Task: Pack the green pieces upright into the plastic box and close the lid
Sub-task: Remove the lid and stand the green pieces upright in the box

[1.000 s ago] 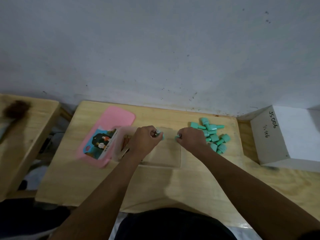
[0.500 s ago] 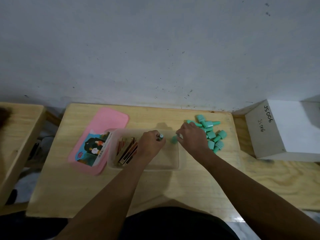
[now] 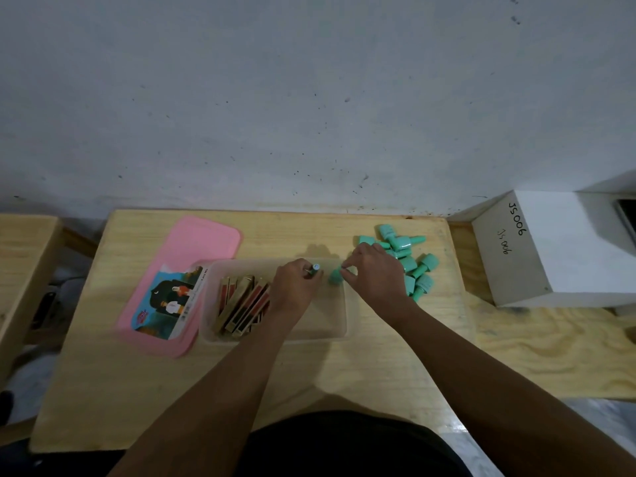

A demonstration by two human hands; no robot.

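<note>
Closest to the camera it's just two bare forearms reaching out over the table [image 3: 309, 373]. The clear box [image 3: 275, 339] sits mid-table with the lid off, and a bunch of gold and red sticks [image 3: 241, 304] lean together in its left half. The left hand [image 3: 297, 287] is down inside the box, fingers curled round a small item [image 3: 315, 268] with a pale round tip; can't tell what it is. The right hand [image 3: 373, 273] comes in over the box's right end and pinches a green piece [image 3: 334, 276] at its fingertips, just beside that item. Right behind that hand, the pile [image 3: 409, 259] of green pieces lies jumbled on the table, outside the box. The pink lid [image 3: 192, 249] lies flat to the left, touching the box, with a picture card [image 3: 168, 304] on it. Far right there's a white box [image 3: 550, 256] with "JS006" written on it, then the wall [image 3: 309, 98].
</note>
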